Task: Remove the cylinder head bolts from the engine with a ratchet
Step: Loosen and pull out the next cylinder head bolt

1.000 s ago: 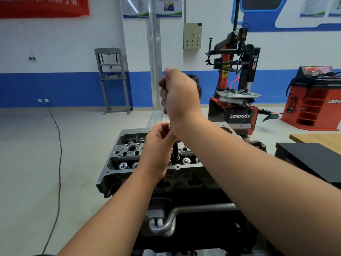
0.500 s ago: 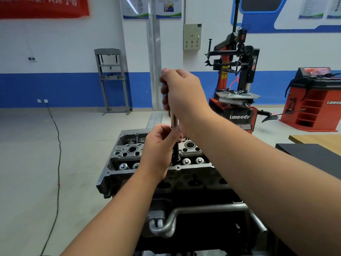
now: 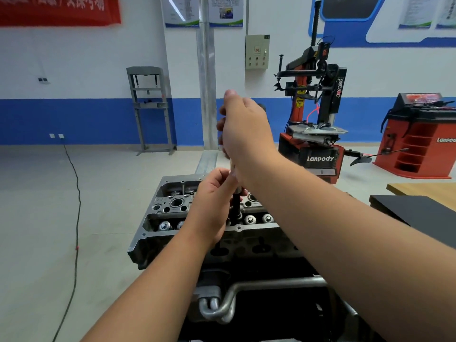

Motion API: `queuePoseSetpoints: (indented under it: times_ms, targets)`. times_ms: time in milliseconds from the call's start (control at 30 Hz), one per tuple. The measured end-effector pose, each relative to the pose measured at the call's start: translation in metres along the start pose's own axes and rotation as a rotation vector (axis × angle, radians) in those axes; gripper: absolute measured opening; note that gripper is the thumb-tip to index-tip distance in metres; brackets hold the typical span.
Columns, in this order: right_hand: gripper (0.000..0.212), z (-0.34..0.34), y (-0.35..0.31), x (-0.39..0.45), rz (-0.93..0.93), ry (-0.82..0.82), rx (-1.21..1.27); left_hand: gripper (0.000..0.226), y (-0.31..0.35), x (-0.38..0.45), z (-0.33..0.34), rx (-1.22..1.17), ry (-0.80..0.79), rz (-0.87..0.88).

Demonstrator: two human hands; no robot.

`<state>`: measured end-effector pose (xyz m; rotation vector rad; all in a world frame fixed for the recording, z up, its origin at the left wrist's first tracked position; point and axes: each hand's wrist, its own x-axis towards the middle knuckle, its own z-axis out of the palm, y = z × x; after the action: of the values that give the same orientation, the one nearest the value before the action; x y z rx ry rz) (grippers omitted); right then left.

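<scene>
Right hand (image 3: 246, 134) grip wraps the rigid steel ratchet (image 3: 236, 198) upright above the cylinder head (image 3: 172, 206); left hand (image 3: 212, 206) grip pinches its lower shaft.

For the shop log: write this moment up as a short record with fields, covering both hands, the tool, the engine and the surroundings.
right hand: right hand grips the upper end of the tool, raised above the engine
left hand: left hand pinches the shaft lower down
tool: long extension bar, upright, its lower end down at the cylinder head
engine: cylinder head uncovered, valve springs showing
ratchet head: hidden inside the right hand
background: red tyre changer, grey shop press
floor: black cable
</scene>
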<state>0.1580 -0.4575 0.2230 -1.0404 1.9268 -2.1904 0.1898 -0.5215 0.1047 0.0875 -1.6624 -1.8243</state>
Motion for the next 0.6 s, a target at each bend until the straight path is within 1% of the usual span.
queuePoseSetpoints:
  times_ms: [33,67,133,167,233,300,367,433,467,533,567,600]
  targets:
    - [0.033,0.0,0.0,0.001,0.005,-0.013,0.023,0.015,0.0,0.001,0.0,-0.003,0.013,0.004]
    - [0.034,-0.001,-0.001,0.002,0.015,-0.053,0.063,0.02,-0.001,0.001,0.0,-0.005,0.024,0.009]
    - [0.04,-0.006,-0.001,0.004,0.062,-0.18,0.174,0.04,-0.003,0.0,-0.001,0.011,0.033,0.01]
    - [0.042,-0.009,-0.002,0.006,0.091,-0.261,0.219,0.041,-0.003,0.0,-0.002,0.008,0.026,0.015]
    - [0.043,-0.012,-0.001,0.008,0.108,-0.392,0.219,0.036,-0.002,-0.001,-0.002,-0.024,-0.021,0.016]
    - [0.041,-0.014,0.001,0.008,0.082,-0.432,0.203,0.038,0.0,-0.002,-0.003,-0.038,-0.059,0.006]
    - [0.038,-0.013,0.002,0.007,0.062,-0.396,0.224,0.04,0.0,-0.003,-0.003,-0.026,-0.064,0.002]
    - [0.032,-0.011,0.002,0.003,0.032,-0.308,0.26,0.037,0.001,-0.004,-0.002,-0.008,-0.041,0.003]
    - [0.028,-0.009,0.002,0.002,0.004,-0.234,0.262,0.035,0.002,-0.003,-0.001,0.001,-0.029,0.005]
    - [0.021,-0.005,0.001,-0.001,-0.053,-0.051,0.176,0.031,0.003,-0.003,0.001,0.023,-0.008,0.012]
    - [0.023,-0.004,0.0,-0.003,-0.072,0.018,0.122,0.029,0.003,-0.003,0.001,0.026,0.007,0.015]
    - [0.026,-0.002,0.001,-0.004,-0.082,0.049,0.083,0.026,0.002,-0.002,0.001,0.027,0.023,0.019]
